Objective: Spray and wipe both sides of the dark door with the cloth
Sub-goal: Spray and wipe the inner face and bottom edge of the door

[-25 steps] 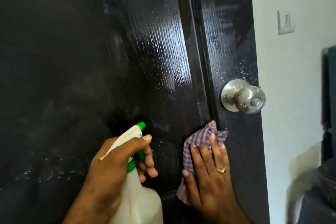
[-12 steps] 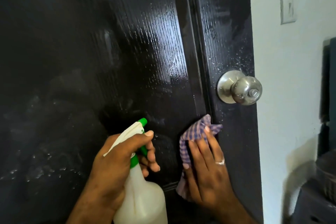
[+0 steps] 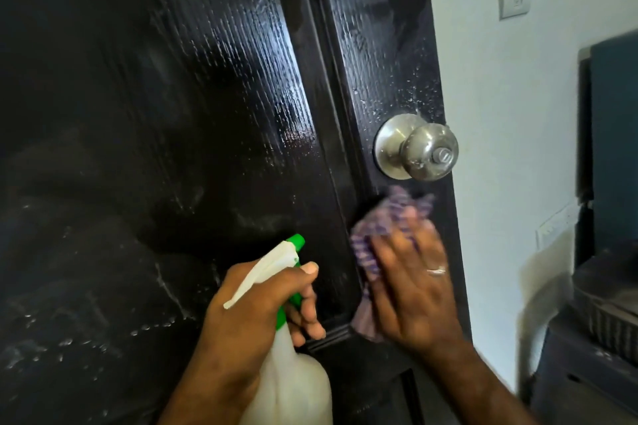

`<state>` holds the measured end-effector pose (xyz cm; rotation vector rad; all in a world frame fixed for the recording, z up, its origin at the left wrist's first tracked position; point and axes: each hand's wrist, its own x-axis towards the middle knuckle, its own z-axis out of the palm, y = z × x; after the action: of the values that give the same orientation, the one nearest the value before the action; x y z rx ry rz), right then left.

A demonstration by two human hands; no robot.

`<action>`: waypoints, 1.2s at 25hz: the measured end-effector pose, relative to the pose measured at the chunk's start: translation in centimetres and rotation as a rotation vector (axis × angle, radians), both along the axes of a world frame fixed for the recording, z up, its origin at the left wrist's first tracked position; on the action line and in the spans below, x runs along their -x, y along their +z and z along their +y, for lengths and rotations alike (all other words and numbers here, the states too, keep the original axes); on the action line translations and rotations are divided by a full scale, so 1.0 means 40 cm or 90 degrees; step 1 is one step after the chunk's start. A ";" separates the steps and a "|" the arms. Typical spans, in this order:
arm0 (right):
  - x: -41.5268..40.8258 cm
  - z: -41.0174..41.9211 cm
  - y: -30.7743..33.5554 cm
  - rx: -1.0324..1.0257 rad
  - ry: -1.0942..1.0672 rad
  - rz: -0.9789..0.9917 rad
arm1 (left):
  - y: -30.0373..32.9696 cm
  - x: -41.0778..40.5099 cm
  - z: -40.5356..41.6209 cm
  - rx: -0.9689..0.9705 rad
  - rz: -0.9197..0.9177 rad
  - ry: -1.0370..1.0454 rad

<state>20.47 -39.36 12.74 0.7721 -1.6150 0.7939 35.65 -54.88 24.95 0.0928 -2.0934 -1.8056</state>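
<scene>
Head view, by size: dark door (image 3: 193, 121), wet-streaked; my right hand (image 3: 411, 283), fingers spread, pressing checked cloth (image 3: 386, 217) flat below steel knob (image 3: 417, 148); my left hand (image 3: 255, 307) gripping spray bottle (image 3: 293, 383).

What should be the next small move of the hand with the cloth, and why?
Probably slide the right hand and its checked cloth up past the door knob: white spray droplets sit unwiped on the dark door just above it.

Dark door (image 3: 207, 114) wet-streaked, checked cloth (image 3: 383, 217) — pressed flat
</scene>
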 end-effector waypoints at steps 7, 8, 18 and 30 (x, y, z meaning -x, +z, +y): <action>0.023 0.003 -0.002 -0.013 -0.059 -0.008 | -0.028 0.040 0.028 -0.018 -0.015 -0.017; 0.040 0.024 0.003 0.031 -0.058 -0.044 | -0.023 0.039 0.024 -0.015 -0.013 -0.019; -0.034 -0.162 0.163 -0.019 0.008 0.002 | -0.037 -0.066 -0.114 -0.091 0.025 0.141; -0.182 -0.384 0.162 -0.353 0.003 0.253 | -0.084 -0.296 -0.400 -0.103 0.087 0.304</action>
<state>27.76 -54.72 19.20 1.2383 -1.4733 0.1606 47.51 -70.90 21.61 0.4568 -1.6513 -1.6278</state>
